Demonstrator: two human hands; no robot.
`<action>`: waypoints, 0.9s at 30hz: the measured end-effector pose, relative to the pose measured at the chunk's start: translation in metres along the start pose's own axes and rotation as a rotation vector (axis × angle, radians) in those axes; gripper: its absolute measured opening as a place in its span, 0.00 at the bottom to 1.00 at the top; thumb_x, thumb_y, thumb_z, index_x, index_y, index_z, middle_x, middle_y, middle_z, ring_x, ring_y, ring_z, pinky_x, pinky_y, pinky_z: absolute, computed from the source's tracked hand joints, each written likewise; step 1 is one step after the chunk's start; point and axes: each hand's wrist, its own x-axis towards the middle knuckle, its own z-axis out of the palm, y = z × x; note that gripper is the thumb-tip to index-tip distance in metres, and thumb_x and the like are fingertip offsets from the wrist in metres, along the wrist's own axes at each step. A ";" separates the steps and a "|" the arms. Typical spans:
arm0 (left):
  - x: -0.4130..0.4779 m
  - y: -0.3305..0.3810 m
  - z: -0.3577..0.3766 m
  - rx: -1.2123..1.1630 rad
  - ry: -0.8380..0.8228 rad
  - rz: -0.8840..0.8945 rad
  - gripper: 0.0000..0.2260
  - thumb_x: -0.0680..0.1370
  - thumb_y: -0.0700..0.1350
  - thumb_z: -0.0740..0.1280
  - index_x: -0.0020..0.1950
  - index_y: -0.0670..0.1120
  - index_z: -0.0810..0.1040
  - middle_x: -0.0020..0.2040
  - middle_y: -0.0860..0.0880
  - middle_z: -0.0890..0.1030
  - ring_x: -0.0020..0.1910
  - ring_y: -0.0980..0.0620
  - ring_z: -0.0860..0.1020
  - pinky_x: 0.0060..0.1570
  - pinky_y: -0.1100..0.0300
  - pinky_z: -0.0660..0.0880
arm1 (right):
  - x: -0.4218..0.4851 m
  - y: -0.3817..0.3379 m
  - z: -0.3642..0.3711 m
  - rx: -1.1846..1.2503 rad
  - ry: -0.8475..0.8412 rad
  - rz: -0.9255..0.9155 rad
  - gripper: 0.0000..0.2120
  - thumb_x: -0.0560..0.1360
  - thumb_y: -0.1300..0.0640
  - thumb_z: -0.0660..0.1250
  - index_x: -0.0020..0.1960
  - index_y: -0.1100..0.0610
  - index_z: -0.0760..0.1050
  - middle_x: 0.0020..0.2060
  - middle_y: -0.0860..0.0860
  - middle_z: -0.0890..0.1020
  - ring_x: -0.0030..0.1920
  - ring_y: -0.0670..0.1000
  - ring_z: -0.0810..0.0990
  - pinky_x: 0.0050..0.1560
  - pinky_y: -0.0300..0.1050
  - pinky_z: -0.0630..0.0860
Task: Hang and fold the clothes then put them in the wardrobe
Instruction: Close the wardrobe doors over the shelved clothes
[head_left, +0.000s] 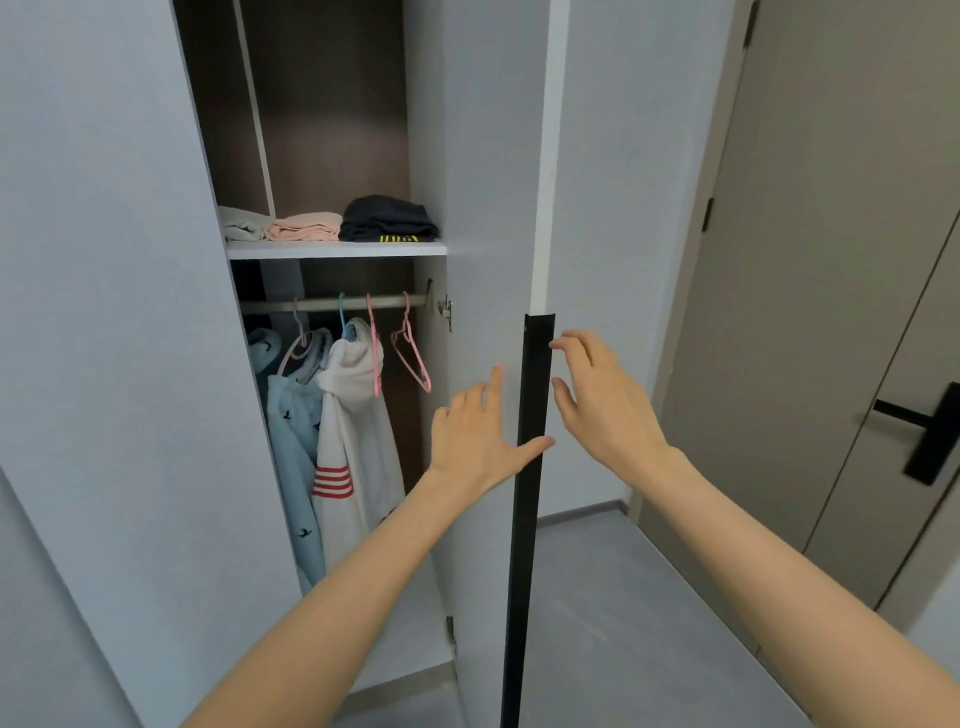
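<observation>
Both hands were spread and empty at the near edge of the open wardrobe door (488, 208): the left hand (475, 431) lay flat on its inner face, thumb touching the black edge strip (530, 467), while the right hand (605, 402) hovered just beside that strip. Folded clothes (332, 223) sat on the shelf (337, 250); hung garments (332, 431) filled the rail (332, 303) below, with an empty pink hanger (413, 358) to their right. Closing the door carelessly could likely pinch the left thumb or trap a garment that swung outward.
</observation>
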 end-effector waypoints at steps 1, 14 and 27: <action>0.003 0.003 0.004 -0.009 0.000 -0.011 0.47 0.70 0.74 0.55 0.78 0.47 0.45 0.71 0.46 0.67 0.68 0.46 0.68 0.62 0.49 0.68 | 0.003 0.003 0.002 0.005 -0.008 -0.007 0.19 0.81 0.57 0.58 0.71 0.58 0.64 0.68 0.51 0.68 0.62 0.51 0.73 0.51 0.43 0.77; 0.023 0.014 0.029 -0.221 0.136 -0.033 0.49 0.71 0.58 0.67 0.77 0.45 0.36 0.65 0.46 0.72 0.62 0.48 0.70 0.58 0.54 0.72 | 0.033 0.017 0.033 0.315 0.044 -0.018 0.11 0.79 0.57 0.62 0.61 0.57 0.67 0.56 0.50 0.76 0.53 0.48 0.76 0.51 0.44 0.77; -0.011 -0.092 0.008 -0.216 0.202 0.000 0.42 0.70 0.55 0.67 0.77 0.50 0.48 0.39 0.54 0.71 0.39 0.57 0.70 0.34 0.67 0.67 | 0.062 -0.071 0.064 0.524 -0.003 -0.192 0.06 0.78 0.59 0.65 0.54 0.54 0.71 0.46 0.45 0.76 0.45 0.45 0.77 0.48 0.39 0.77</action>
